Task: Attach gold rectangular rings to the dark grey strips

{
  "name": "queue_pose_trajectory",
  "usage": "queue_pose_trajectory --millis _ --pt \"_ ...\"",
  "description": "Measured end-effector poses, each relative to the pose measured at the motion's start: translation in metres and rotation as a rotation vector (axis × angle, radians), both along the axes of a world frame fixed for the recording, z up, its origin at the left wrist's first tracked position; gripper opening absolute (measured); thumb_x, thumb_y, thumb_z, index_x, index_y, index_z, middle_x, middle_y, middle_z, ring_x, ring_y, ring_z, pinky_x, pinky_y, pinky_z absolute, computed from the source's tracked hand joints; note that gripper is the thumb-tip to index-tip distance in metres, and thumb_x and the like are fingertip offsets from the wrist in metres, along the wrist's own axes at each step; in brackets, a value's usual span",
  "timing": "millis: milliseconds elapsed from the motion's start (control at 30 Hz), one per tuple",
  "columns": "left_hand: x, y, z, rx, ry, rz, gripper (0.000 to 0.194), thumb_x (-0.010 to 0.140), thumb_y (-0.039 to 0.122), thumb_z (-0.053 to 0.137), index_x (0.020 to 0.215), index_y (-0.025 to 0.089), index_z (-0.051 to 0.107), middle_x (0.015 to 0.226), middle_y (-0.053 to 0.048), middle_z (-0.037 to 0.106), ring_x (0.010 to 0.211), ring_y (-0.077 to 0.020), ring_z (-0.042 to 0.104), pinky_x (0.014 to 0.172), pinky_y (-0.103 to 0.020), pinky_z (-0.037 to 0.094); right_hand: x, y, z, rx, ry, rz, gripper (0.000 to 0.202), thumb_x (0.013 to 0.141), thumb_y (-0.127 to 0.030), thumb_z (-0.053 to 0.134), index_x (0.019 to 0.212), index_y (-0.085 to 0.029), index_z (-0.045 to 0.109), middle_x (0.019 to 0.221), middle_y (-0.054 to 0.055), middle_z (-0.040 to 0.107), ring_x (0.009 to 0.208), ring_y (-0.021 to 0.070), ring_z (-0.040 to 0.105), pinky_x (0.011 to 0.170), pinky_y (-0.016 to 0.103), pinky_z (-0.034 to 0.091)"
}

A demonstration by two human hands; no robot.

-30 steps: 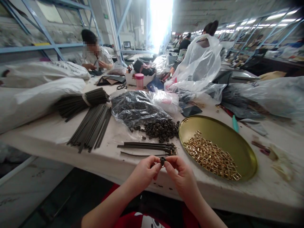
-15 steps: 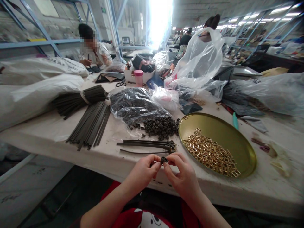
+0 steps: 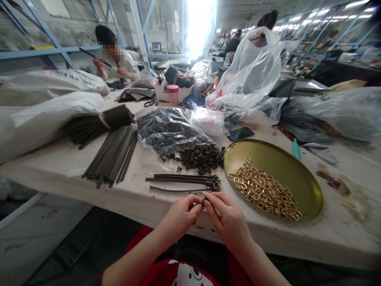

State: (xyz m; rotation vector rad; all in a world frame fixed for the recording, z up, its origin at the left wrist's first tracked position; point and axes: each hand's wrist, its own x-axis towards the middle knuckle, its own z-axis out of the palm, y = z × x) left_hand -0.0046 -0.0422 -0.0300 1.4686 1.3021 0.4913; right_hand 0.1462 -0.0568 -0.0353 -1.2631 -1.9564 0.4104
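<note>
At the table's front edge my left hand and my right hand meet, fingertips pinched on a small dark loop that they mostly cover. Just beyond them lie several dark straps with buckles at their right ends. A pile of small black loops spills from a clear plastic bag. To the right, a round gold tray holds many gold buckles. Loose dark strips and a tied bundle are on the left.
A pink-lidded jar, scissors and a dark phone-like slab lie farther back. White sacks border the left side. A person sits at the back left. A teal tool is right of the tray.
My right fingers have closed further over the small loop, hiding more of it. The person at the back left has raised a hand with a dark strip.
</note>
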Motion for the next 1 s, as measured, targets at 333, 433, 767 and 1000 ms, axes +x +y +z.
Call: queue_pose_trajectory --millis 333,433,767,1000 --pt "0.003 -0.003 0.001 -0.001 -0.006 0.003 0.023 0.079 0.031 0.044 0.084 0.014 0.06 0.05 0.007 0.047 0.047 -0.0091 0.044 0.048 -0.018 0.032 -0.005 -0.009 -0.01 -0.025 0.216 -0.119 0.005 0.081 -0.021 0.052 0.08 -0.021 0.057 0.076 0.003 0.064 0.071 0.0162 0.061 0.064 0.028 0.051" --pt "0.003 -0.007 0.002 -0.002 -0.009 0.001 0.022 0.08 0.031 0.044 0.081 0.014 0.059 0.05 0.007 0.046 0.047 -0.0094 0.043 0.048 -0.019 0.032 -0.005 -0.011 -0.008 -0.039 0.221 -0.101 0.007 0.081 -0.019 0.052 0.076 -0.021 0.057 0.08 0.004 0.062 0.076 0.0172 0.059 0.067 0.03 0.049" --pt "0.003 -0.014 0.005 0.069 0.002 -0.02 0.022 0.081 0.027 0.041 0.084 0.016 0.06 0.058 0.003 0.051 0.053 -0.0108 0.045 0.052 -0.02 0.033 -0.006 -0.014 -0.015 -0.261 0.354 -0.107 0.007 0.08 -0.025 0.054 0.079 -0.019 0.058 0.071 0.001 0.058 0.065 0.0147 0.054 0.06 0.026 0.044" --pt "0.009 -0.018 -0.002 0.082 -0.142 0.071 0.025 0.088 0.026 0.031 0.106 0.015 0.044 0.057 0.005 0.047 0.054 -0.0113 0.047 0.054 -0.022 0.036 -0.01 -0.011 -0.019 -0.258 0.423 -0.188 0.011 0.081 -0.028 0.054 0.079 -0.019 0.06 0.074 0.002 0.057 0.068 0.0155 0.054 0.061 0.027 0.044"
